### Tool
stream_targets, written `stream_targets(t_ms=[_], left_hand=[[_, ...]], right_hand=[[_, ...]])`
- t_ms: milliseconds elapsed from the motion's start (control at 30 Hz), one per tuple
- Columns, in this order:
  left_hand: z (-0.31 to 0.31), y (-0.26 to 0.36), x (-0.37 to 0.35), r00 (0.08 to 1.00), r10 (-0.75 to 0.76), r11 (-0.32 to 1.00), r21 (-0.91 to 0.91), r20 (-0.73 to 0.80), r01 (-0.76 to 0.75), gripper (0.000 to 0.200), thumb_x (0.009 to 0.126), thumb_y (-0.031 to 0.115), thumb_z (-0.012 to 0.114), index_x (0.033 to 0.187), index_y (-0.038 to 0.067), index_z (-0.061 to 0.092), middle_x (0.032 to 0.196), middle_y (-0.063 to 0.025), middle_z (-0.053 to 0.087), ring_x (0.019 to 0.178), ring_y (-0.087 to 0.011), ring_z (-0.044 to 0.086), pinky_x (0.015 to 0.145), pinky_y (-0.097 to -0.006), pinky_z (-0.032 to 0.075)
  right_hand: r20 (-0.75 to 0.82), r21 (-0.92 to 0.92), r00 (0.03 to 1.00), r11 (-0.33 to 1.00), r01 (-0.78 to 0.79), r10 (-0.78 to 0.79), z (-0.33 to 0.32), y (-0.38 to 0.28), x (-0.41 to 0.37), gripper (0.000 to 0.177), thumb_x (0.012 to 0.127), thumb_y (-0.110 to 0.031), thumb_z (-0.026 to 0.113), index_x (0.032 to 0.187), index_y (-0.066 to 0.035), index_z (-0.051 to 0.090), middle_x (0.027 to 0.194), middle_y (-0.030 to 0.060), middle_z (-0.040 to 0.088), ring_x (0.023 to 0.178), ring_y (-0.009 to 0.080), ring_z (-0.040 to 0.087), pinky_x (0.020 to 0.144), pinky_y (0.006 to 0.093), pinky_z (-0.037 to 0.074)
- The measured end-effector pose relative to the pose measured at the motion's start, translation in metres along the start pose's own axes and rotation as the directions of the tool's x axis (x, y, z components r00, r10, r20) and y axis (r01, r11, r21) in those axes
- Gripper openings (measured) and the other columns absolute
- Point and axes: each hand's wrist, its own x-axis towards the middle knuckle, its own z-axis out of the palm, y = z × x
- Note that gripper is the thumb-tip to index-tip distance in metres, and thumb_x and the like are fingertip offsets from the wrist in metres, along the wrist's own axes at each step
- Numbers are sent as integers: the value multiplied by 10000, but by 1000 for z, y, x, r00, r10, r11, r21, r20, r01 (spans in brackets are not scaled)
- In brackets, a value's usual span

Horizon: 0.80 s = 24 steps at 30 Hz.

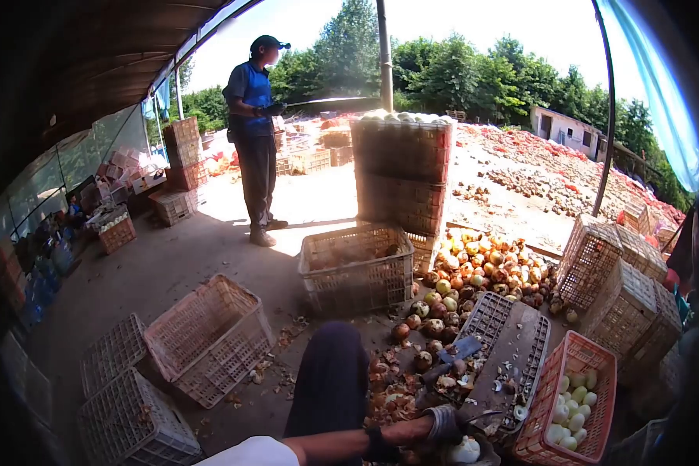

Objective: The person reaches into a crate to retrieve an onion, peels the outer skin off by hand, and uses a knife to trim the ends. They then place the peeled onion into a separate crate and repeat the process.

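Under a dark shed roof point(78, 78), brown onion skins point(388, 404) littered the grey floor point(186, 252). Off the worn wooden board's point(509, 349) near end, a round white peeled onion point(466, 450) sat just beside the grey-gloved left hand point(446, 426); neither its grip nor the right hand's could be told.

Grey floor point(182, 256), crates point(229, 353) and onions point(493, 264) on it.
Onions heaped right of centre, skins point(388, 392) strewn nearby (some further left); near crate point(537, 342) carries a wooden board point(514, 338), peel scraps point(509, 387) on top.
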Motion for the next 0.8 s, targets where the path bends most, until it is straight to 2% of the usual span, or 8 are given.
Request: stream_targets(t_ms=[133,267,300,500,567,633,733,800], left_hand=[[8,-52,4,997,60,972,228,-42,-49,310,708,228,716,938,28,656,801,-71,661,729,-149,597,655,-313,494],[-3,-26,-12,989,27,998,63,-143,-18,147,722,108,678,860,60,659,784,-60,635,736,-163,601,644,-290,494],[-12,-14,-20,978,-1,999,48,-207,11,273,687,117,711,951,87,646,818,-61,664,725,-126,584,655,-326,498],[-35,28,-39,964,259,833,520,-62,-190,356,773,131,708,1072,-39,618,984,-66,637,791,-128,588,679,-283,504],[-33,23,-34,957,282,874,427,-60,-231,392,801,135,708,1112,-81,608,1040,-68,628,813,-129,590,687,-269,506],[-30,9,-31,961,244,966,117,-129,-230,371,780,103,714,1100,-59,621,959,-60,637,762,-115,586,652,-257,496],[-23,25,-25,971,107,982,-130,-213,-136,325,731,49,721,1042,-12,650,816,-26,637,677,-86,568,594,-230,470],[-21,57,-25,976,-138,972,-212,-168,101,320,724,43,722,1032,0,652,808,-30,634,680,-83,566,589,-233,469]], right_hand=[[-13,57,999,997,47,-46,-3,17,-10,823,396,-293,893,1137,-56,624,954,88,686,890,190,663,817,340,535],[-99,-120,989,988,98,-110,-8,-4,-28,817,415,-292,882,1149,-52,617,996,97,684,928,179,658,844,341,528],[-118,-103,987,990,99,-111,-9,-15,-33,822,415,-286,877,1157,-49,614,1008,99,683,935,181,656,853,343,525],[-83,181,991,977,115,-101,-18,-32,-38,866,394,-207,858,1203,-52,594,1071,82,664,984,158,626,899,332,502],[-56,333,994,937,104,-90,-24,-60,-44,875,390,-181,854,1213,-55,586,1095,74,655,1002,153,615,908,325,496],[-83,263,996,963,65,-45,-24,-46,-40,886,384,-173,856,1218,-60,580,1101,72,652,1008,160,615,909,322,496],[-136,117,989,991,67,-51,-18,-23,-33,911,365,-166,866,1223,-80,573,1123,69,642,1031,170,609,921,323,491],[-162,126,986,990,66,-45,-13,-20,-30,914,363,-168,869,1224,-90,573,1133,69,638,1037,170,607,923,326,489]])
